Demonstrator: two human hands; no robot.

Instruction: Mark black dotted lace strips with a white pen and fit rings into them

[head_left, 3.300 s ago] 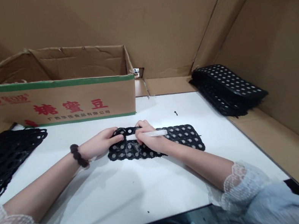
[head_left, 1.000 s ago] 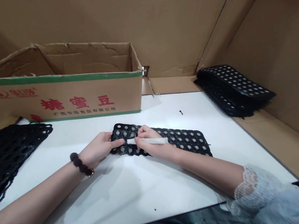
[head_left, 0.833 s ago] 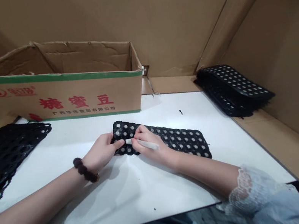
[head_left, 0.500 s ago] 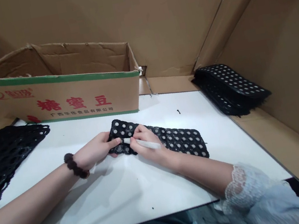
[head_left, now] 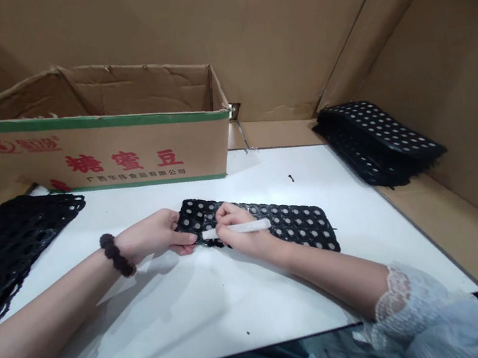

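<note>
my left hand (head_left: pixel 163 234) pinches the black strip (head_left: pixel 298 225); my right hand (head_left: pixel 246 240) grips the white stick (head_left: pixel 254 225). a slackened pinch could skew the strip.

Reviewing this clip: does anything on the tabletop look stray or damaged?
Only small things: a black scrap lies loose on the white tabletop, beyond the dotted black strip, and what looks like a stray thread juts from that strip's right end, breaking its edge.
</note>
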